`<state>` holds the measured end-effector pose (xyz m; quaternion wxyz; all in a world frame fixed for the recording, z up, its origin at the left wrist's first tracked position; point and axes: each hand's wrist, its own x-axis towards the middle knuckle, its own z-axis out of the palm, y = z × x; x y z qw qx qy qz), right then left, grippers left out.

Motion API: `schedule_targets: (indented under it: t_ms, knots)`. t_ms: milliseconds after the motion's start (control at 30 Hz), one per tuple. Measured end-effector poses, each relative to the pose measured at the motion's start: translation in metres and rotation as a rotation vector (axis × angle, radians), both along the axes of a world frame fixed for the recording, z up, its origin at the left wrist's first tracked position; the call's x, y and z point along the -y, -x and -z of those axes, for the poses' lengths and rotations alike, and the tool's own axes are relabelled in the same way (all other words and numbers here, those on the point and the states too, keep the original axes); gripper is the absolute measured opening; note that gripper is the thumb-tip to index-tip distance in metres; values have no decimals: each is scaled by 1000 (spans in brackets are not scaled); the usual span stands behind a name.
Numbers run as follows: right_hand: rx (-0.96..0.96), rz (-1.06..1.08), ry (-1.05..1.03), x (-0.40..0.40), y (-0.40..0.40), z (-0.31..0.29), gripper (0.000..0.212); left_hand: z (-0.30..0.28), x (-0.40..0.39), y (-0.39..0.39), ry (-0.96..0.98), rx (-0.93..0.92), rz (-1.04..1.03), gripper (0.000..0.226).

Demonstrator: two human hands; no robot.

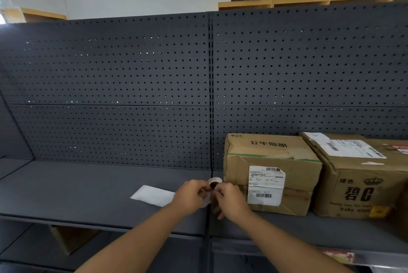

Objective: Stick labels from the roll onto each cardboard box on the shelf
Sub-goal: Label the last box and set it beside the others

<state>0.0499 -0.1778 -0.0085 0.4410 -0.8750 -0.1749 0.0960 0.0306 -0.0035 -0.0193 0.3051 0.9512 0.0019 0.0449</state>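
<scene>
Two hands meet over the dark grey metal shelf [88,186], just left of the nearer brown cardboard box with a white shipping label [271,173]. Our right hand [231,201] curls its fingers round the small white label roll on a brown core [214,182]; our left hand [191,195] pinches what looks like the loose strip end hanging below. We judge this grip steadies the roll so a label can be peeled free. Core opening faces us and slightly up, so the roll's axis runs roughly toward the camera. A white paper sheet [152,195] lies flat on the shelf to the left. A second brown printed cardboard box [362,175] stands touching the first, further right.
</scene>
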Motion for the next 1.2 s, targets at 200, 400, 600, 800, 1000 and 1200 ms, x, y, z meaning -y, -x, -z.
schedule_targets:
  t_ms: [200, 400, 600, 800, 1000, 1200]
  knots:
    - [18, -12, 31, -3, 9, -6, 18, 2, -6, -2, -32, 8, -29, 39]
    - [-14, -5, 21, 2, 15, -14, 22, 5, -2, -3, -39, 14, -121, 30]
    - [80, 23, 83, 20, 14, -23, 21, 9, 1, -6, -78, 39, -188, 27]
    - [141, 46, 170, 41, 14, -32, 23, 10, 4, -8, -109, 9, -218, 30]
    - [338, 69, 229, 68, 12, -52, 21, 2, 7, -5, -185, -57, -207, 38]
    - [312, 76, 127, 72, 13, -69, 17, -17, 27, 4, -106, 111, -202, 41]
